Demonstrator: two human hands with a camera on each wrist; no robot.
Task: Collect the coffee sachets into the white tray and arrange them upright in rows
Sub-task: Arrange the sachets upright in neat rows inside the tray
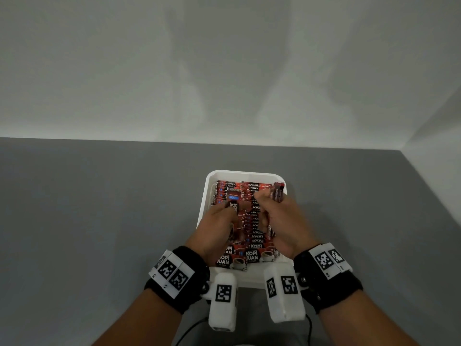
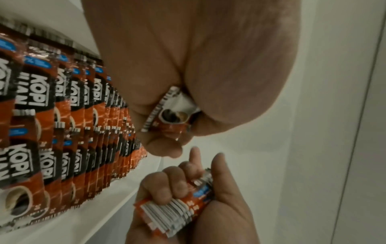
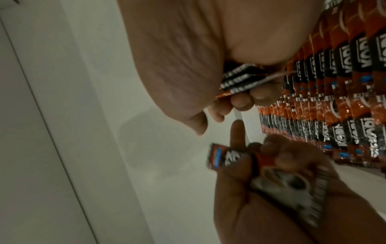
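The white tray (image 1: 204, 196) sits on the grey table and holds two rows of red and black coffee sachets (image 1: 255, 237) standing on edge. Over the left row, my left hand (image 1: 224, 216) pinches a single sachet (image 1: 233, 204); the left wrist view shows its cup-printed end (image 2: 173, 115) between thumb and fingers. My right hand (image 1: 282, 221) hovers over the tray's right side and grips a small bundle of sachets (image 1: 278, 193). That bundle (image 2: 173, 213) shows several stacked edges, clamped under curled fingers (image 3: 240, 100). The standing rows (image 3: 344, 115) run along the tray's length.
The grey table (image 1: 99, 208) surrounds the tray and meets a white wall (image 1: 224, 71) behind and at the right. White wrist cameras (image 1: 223, 300) hang over the tray's near edge, and a dark cable (image 1: 189, 330) trails below them.
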